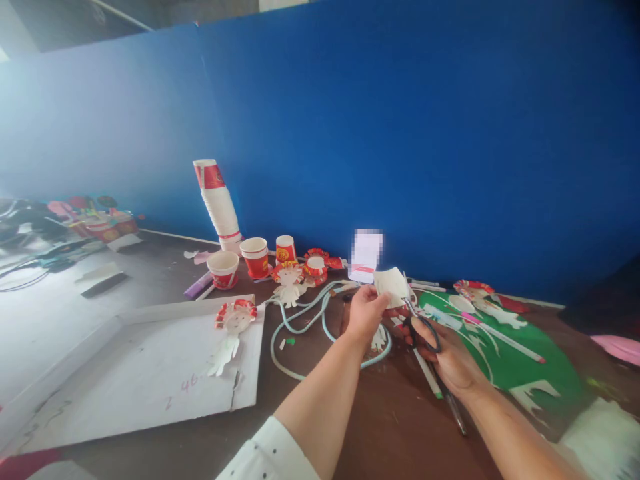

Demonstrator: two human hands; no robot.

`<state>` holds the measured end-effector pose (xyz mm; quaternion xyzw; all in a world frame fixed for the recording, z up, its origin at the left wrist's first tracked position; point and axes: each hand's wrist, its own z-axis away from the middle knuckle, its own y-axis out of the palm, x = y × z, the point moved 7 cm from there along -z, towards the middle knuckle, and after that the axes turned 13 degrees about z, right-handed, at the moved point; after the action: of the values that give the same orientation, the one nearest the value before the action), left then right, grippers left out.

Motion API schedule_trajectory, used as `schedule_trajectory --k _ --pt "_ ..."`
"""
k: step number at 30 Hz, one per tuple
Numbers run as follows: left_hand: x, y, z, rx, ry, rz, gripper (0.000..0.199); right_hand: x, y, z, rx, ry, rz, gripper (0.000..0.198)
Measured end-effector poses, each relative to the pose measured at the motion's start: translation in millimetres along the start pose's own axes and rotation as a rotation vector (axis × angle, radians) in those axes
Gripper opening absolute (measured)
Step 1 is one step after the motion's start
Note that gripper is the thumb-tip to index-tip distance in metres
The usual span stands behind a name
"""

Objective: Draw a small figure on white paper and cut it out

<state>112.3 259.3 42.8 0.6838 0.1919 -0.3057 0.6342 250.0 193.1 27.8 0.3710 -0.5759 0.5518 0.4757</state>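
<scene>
My left hand pinches a cream-white piece of paper cup, with a bit of red showing at its lower edge. Black-handled scissors are in my right hand, their blades up against the right side of the piece. How far the blades are apart is hard to see. Beneath my hands lie a light blue cable and a green-capped marker. Cut-paper figures with red curled rims, such as one figure on the white board, lie to the left.
A leaning stack of paper cups stands at the back left, near a few red cups. A white cardboard board covers the left front. On the right, a green sheet bears scraps and a pink marker. A blue partition closes the back.
</scene>
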Motion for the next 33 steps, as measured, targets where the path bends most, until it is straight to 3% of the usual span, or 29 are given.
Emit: schedule_trajectory --k 33 --pt "4.1 -1.9 -0.6 -0.031 0.011 -0.003 0.033 -4.2 0.7 -1.8 0.021 -0.017 -0.011 0.031"
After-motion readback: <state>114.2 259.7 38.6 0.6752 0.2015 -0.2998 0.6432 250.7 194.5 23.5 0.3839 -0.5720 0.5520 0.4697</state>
